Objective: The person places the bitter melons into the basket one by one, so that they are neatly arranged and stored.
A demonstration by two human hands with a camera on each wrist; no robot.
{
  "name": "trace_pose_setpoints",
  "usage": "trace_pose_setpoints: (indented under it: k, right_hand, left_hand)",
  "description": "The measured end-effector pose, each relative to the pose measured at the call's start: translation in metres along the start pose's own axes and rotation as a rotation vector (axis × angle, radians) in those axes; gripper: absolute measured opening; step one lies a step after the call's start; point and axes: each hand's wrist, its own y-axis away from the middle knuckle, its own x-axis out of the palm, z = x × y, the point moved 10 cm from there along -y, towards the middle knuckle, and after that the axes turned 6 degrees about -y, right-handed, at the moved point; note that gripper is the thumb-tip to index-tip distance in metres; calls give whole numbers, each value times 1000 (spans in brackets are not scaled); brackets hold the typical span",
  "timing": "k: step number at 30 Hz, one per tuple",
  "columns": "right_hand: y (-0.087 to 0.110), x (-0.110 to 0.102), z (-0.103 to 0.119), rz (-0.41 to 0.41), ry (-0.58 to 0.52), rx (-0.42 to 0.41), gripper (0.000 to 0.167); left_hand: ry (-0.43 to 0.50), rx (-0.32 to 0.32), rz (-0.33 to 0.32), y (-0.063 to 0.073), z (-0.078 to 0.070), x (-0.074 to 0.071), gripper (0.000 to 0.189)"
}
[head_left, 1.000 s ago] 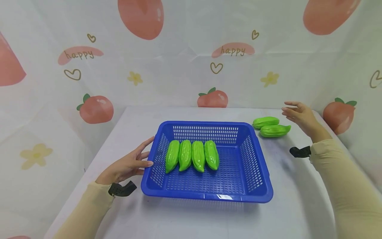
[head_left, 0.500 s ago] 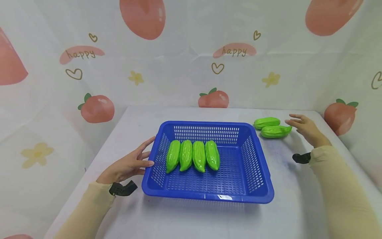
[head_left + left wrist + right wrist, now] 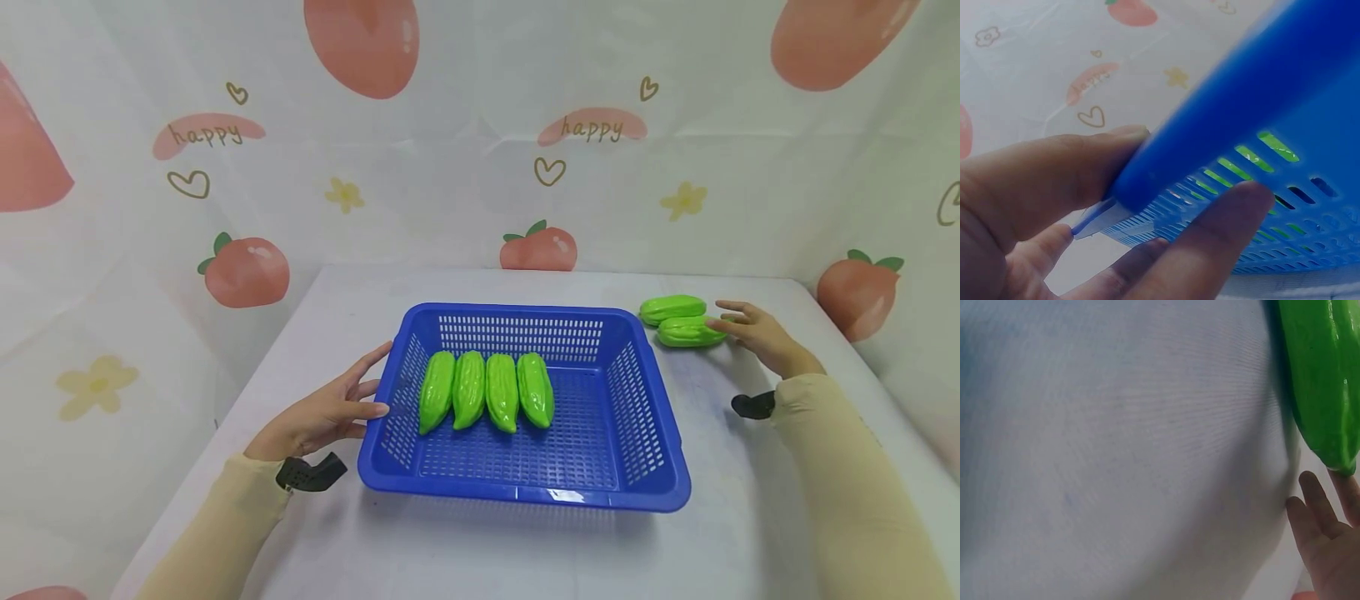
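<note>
A blue plastic basket [image 3: 570, 496] with slotted walls stands on the white table. Inside it, on the left, several glossy green ridged bitter melons [image 3: 501, 392] lie side by side, tips toward me. My left hand [image 3: 318, 417] grips the basket's left rim; in the left wrist view one digit lies on the rim and another against the slotted outer wall. Beyond the basket's right back corner are two more bitter melons, a back one [image 3: 672, 309] and a front one [image 3: 686, 332]. My right hand [image 3: 761, 336] is at the front one's pointed end, fingers extended and overlapping it.
White table [image 3: 465, 550] shows in front of the basket and along both sides. A printed fabric backdrop [image 3: 450, 183] rises behind the table and at its sides. Each wrist carries a black camera mount.
My right hand has come down and toward the front bitter melon on the table, its fingers now over the tip. The left hand and the basket have stayed put.
</note>
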Motion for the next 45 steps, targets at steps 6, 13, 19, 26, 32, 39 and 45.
trace_pose_setpoints:
  k: [6,13,19,26,32,39,45]
  right_hand:
    - [5,1,2,-24,68,-5,83]
    - [8,1,-1,-8,111,2,82]
    - [8,3,-7,35,143,32,79]
    - [11,10,-3,104,206,7,73]
    - [11,19,1,148,267,-7,72]
    - [9,30,5,190,251,-14,71]
    - [6,33,10,181,298,-11,70]
  left_hand:
    - [0,5,4,-1,1,0,94]
    - [4,-7,-3,-1,2,-1,94]
    - [13,9,8,0,-1,0,95]
    - [2,-20,-14,-1,2,-2,95]
    - [21,-29,-21,-3,4,-3,96]
    - [8,-18,-9,-2,2,-1,95]
    - [15,-11,4,-1,0,0,96]
